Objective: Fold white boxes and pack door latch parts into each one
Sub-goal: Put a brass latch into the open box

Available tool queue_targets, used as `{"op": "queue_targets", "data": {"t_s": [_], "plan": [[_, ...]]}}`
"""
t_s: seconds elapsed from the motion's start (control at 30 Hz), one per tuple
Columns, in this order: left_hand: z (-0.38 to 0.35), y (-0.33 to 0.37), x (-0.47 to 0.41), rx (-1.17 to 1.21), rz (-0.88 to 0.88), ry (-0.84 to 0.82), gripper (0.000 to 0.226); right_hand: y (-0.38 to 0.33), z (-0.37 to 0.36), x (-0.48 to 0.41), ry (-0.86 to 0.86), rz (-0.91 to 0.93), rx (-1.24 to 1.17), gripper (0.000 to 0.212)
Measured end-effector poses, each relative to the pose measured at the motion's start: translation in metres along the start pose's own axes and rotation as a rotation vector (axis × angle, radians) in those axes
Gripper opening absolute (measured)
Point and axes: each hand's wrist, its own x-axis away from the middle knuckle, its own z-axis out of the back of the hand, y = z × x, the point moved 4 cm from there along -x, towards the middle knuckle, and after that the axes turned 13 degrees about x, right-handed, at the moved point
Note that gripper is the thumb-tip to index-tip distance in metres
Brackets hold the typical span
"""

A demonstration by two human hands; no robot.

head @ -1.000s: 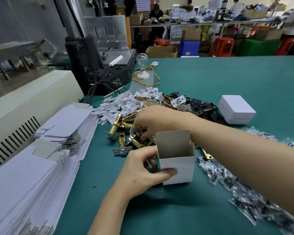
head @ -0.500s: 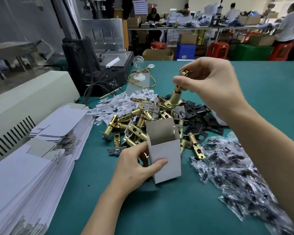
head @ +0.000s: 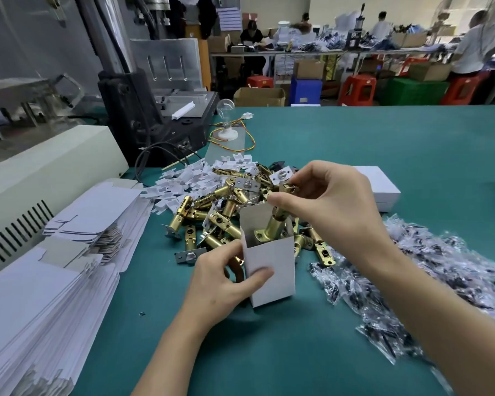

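An open white box (head: 272, 270) stands upright on the green table (head: 383, 144). My left hand (head: 220, 284) grips its left side, thumb on the front face. My right hand (head: 326, 204) pinches the top of a brass door latch (head: 275, 227), whose lower end sits inside the box's open top. Behind the box lies a pile of brass latches (head: 212, 207). A closed white box (head: 380, 187) sits behind my right hand.
Flat white box blanks (head: 55, 267) are stacked at the left beside a cream machine (head: 46, 172). Small white card pieces (head: 189, 178) lie behind the latches. Clear bags of dark screws (head: 429, 281) spread at the right. A bulb on a base (head: 226, 121) stands farther back.
My right hand picked a latch out of the pile, lifted it high, then lowered it so its end now enters the box. My left hand kept hold of the box.
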Motion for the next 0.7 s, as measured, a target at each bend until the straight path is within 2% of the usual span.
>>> {"op": "queue_targets", "data": {"t_s": [0.07, 0.13, 0.27, 0.4, 0.5, 0.6, 0.7], "plan": [[0.0, 0.001, -0.001, -0.012, -0.003, -0.008, 0.03, -0.003, 0.001, 0.0, -0.023, 0.066, 0.033, 0.032], [-0.001, 0.002, -0.001, -0.023, -0.012, -0.017, 0.029, -0.008, -0.001, 0.001, -0.117, 0.166, 0.126, 0.03], [-0.003, 0.006, -0.001, -0.05, -0.044, -0.04, 0.022, -0.022, -0.014, 0.008, -0.298, 0.342, 0.483, 0.029], [-0.001, 0.008, 0.0, -0.089, -0.067, -0.037, 0.021, -0.033, -0.019, 0.013, -0.319, 0.323, 0.766, 0.029], [-0.002, 0.011, 0.001, -0.096, -0.071, -0.054, 0.02, -0.037, -0.019, 0.015, -0.361, 0.285, 0.817, 0.021], [-0.004, 0.013, 0.0, -0.096, -0.089, -0.059, 0.029, -0.039, -0.02, 0.015, -0.412, 0.28, 0.893, 0.013], [-0.003, 0.011, -0.001, -0.08, -0.069, -0.063, 0.023, -0.038, -0.022, 0.014, -0.429, 0.288, 0.939, 0.014]]}}
